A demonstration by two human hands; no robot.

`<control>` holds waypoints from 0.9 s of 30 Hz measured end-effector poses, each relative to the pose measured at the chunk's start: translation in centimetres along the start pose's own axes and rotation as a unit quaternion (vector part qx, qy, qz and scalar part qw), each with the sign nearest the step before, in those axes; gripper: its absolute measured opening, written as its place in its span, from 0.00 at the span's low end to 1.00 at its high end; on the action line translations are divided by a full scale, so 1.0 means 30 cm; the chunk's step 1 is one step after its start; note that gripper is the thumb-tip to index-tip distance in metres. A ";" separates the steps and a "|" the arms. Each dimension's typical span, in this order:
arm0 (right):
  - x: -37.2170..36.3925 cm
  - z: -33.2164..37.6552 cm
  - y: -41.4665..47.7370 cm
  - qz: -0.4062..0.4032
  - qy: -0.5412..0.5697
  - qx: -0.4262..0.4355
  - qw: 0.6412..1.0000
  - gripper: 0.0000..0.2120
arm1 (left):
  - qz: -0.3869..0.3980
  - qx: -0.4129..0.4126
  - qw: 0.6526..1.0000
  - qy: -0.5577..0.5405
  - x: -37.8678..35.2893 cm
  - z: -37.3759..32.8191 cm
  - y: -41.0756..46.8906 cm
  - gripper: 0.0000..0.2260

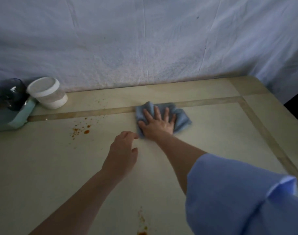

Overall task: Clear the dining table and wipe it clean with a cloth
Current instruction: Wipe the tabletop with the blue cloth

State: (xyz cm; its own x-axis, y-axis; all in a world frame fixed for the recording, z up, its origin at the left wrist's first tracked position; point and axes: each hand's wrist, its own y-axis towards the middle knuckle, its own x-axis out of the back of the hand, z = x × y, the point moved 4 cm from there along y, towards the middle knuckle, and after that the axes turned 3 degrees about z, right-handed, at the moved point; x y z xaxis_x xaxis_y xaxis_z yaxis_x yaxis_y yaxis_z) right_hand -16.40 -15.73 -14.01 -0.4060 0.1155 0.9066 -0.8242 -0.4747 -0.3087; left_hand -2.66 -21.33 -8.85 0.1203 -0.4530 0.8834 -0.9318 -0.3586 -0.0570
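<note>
Right now, at the table: a person leans over the dining table, both bare forearms reaching across it.
Right hand: the right hand lies flat, fingers spread wide, palm pressed down on the cloth.
Cloth: blue, rumpled and folded, lying on the tabletop toward the far side, its far edge on the darker inlaid band that runs across the table.
Left hand: the left hand is just beside the near left corner of the cloth, fingers loosely curled and parted, holding nothing; whether the fingertips touch the cloth cannot be told.
Sleeve: a light blue sleeve covers the right upper arm at the lower right.
Stains: orange-red spots are scattered on the pale surface left of the hands, well apart from the cloth; a second patch of orange-red spots sits at the near edge of the view.
Far left corner: a white lidded tub stands near the wall, and just beside it a pale green tray holds a dark glass lying on its side.
Backdrop: a creased white sheet hangs behind the table.
</note>
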 end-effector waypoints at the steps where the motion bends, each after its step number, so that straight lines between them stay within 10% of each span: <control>1: -0.025 0.071 -0.006 0.009 -0.009 0.028 1.000 0.29 | -0.009 0.005 1.000 -0.001 0.014 0.022 0.006 0.16; 6: -0.029 0.053 -0.006 0.016 -0.036 0.087 0.995 0.29 | 0.002 0.037 0.999 0.013 -0.001 0.049 0.050 0.16; 15: 0.178 -0.532 0.052 -0.042 -0.003 -0.134 0.990 0.30 | 0.030 0.001 0.999 0.020 -0.048 -0.079 0.146 0.18; 20: 0.136 -0.332 0.089 -0.037 -0.002 -0.135 0.990 0.30 | 0.002 0.016 1.000 0.015 0.009 0.033 0.077 0.18; 27: -0.082 0.317 0.097 0.043 -0.050 0.128 0.989 0.30 | -0.029 0.092 0.994 0.043 0.121 0.263 -0.057 0.18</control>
State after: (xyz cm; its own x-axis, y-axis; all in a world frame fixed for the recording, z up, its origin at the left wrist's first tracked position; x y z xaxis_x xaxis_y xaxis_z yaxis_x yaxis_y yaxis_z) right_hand -14.03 -25.70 -14.40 -0.4185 -0.0165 0.9080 -0.6554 -0.6867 -0.3146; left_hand 2.07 -28.80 -9.21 0.1355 -0.3582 0.9238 -0.8450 -0.5285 -0.0810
